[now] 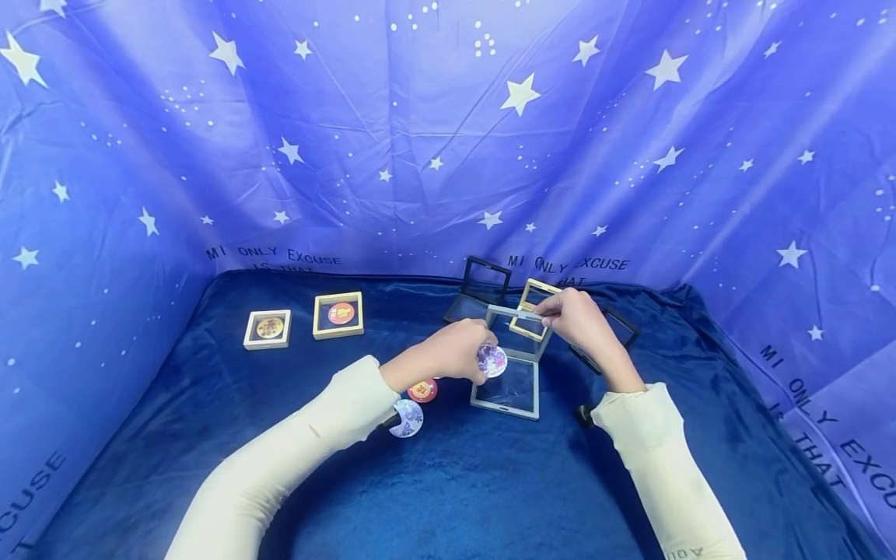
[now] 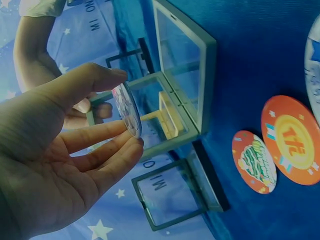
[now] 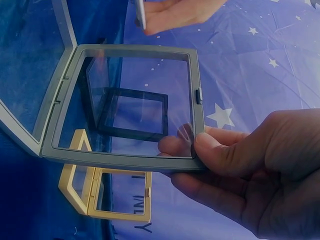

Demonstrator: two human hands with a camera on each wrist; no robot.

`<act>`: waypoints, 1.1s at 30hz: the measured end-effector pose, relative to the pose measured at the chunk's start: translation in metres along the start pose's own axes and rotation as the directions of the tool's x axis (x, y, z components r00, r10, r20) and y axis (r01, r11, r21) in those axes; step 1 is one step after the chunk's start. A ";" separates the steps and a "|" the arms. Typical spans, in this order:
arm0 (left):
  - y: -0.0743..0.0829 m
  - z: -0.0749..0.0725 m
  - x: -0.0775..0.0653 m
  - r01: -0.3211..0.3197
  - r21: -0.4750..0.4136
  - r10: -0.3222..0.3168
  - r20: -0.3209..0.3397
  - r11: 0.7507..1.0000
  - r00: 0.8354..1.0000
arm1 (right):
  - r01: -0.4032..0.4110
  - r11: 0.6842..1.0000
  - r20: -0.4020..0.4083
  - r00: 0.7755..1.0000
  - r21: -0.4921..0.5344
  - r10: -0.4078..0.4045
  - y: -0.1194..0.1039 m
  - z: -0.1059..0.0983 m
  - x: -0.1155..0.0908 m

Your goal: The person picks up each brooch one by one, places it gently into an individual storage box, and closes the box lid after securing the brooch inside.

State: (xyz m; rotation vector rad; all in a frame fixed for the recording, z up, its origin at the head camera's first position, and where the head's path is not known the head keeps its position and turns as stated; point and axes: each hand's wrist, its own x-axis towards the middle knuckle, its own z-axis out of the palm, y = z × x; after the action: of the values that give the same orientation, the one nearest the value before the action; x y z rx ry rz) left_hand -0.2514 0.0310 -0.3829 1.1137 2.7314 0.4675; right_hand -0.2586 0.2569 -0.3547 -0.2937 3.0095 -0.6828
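Note:
My left hand (image 1: 455, 350) pinches a round purple-and-white badge (image 1: 493, 361) by its edges between thumb and fingertips, over the grey display frame. That hinged frame (image 1: 539, 389) stands unfolded, its lower half flat on the cloth and its upper half (image 3: 120, 50) raised, with clear film inside both. With thumb and fingers, my right hand (image 3: 240, 165) grips a corner of the raised half near its small latch. In the left wrist view the badge (image 2: 129, 109) is tilted nearly edge-on, facing the frame.
Behind stand an unfolded cream frame (image 3: 120, 217) and black frames (image 1: 488, 278). Left of my hand lie red badges (image 2: 290, 142) and a pale blue one (image 1: 407, 420). Two closed frames holding badges, one white (image 1: 246, 342) and one yellow (image 1: 339, 336), lie at the table's left.

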 end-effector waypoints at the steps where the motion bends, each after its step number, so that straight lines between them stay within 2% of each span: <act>1: 0.001 0.000 0.001 -0.002 0.001 0.002 0.000 1.000 1.000 | -0.006 1.000 0.002 1.000 0.002 0.006 -0.001 0.000 0.000; 8: 0.007 0.000 0.008 -0.023 0.015 0.023 0.022 1.000 0.999 | -0.011 1.000 -0.002 1.000 0.002 0.011 -0.001 0.000 0.001; 20: 0.009 0.011 0.023 -0.048 -0.039 0.052 0.106 0.998 0.993 | -0.021 1.000 -0.001 1.000 0.006 0.021 -0.002 0.000 0.001; 33: 0.015 0.019 0.031 -0.088 0.042 0.081 0.146 0.995 0.986 | -0.020 1.000 -0.010 1.000 0.012 0.020 0.000 0.001 0.000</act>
State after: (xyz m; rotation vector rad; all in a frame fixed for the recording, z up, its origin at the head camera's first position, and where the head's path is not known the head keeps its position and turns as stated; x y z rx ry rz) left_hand -0.2589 0.0675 -0.3967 1.2288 2.5923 0.3197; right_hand -0.2584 0.2561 -0.3559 -0.2607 3.0129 -0.7018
